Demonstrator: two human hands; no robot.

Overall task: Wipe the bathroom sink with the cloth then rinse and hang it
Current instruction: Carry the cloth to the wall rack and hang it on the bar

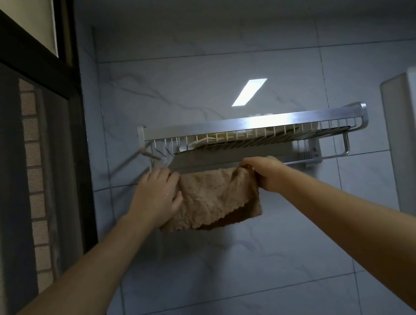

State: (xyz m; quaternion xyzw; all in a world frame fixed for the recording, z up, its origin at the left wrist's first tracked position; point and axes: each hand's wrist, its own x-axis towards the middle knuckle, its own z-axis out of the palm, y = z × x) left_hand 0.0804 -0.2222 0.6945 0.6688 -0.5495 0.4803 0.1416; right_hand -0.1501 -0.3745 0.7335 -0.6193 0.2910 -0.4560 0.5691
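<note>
Reaching up to a tiled bathroom wall, a person works with both bare arms raised. At far left stands a dark-framed window with a mesh screen. Next to it, the left grip lies on the left edge of the cloth, released, its fingers nearly straight and spread over the fabric, the thumb resting on the front face. The tan, nubbly cloth is draped over the bar that runs under a metal rack fixed to the wall. A front layer hangs down with a scalloped hem, and a darker back layer shows below it. Something pale and folded lies in the rack's wire basket above the cloth. A bright oblong of reflected light gleams on the tile above the rack. To the right, the right grip is clenched on the cloth's upper right corner, its fingers curled round the bunched fabric just beneath the bar. At the far right edge stands a white cabinet with open shelves, well apart from the rack; its contents are too dim to make out.
</note>
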